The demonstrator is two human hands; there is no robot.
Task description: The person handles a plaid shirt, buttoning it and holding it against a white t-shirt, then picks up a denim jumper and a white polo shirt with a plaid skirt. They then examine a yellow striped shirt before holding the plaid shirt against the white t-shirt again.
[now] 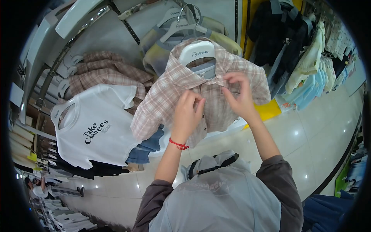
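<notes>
A pink-beige plaid shirt (154,106) hangs in front of me on a white hanger (197,52), with a greyish inner neckline showing beneath its collar. My left hand (188,114), wearing a red cord bracelet (178,144), is closed on the shirt's front, its fingers curled by the button edge. Just under the collar on the other side, my right hand (240,94) touches the fabric with bent fingertips. Its thumb stands apart from the fingers, so that hand is open. Small dark buttons show lower on the shirt front; the cloth under my left fingers is hidden.
Left of the shirt hangs a white printed T-shirt (102,120), with more plaid shirts (104,73) behind it. Yellow-grey tops (154,58) hang at the back. Dark garments (270,34) and pale clothes (309,77) fill the right rack. A person (40,190) is far left.
</notes>
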